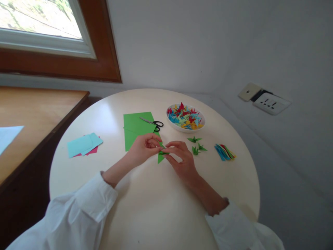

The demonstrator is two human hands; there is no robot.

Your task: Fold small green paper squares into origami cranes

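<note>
— Round desk (145, 215) by the window (39, 21). Where's the green paper piece (160, 158)?
— Your left hand (144, 147) and right hand (182, 160) both pinch it, fingers closed, just over the desk. Crease seems tiny; press slowly, edges aligned.

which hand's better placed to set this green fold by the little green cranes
Probably right: the right hand lies beside the green cranes; the left hand sits beyond the green fold.

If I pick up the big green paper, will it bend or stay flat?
The green paper sheet looks thin, so it probably flops and weighs little. The scissors rest on its edge, so pulling might drag them.
</note>
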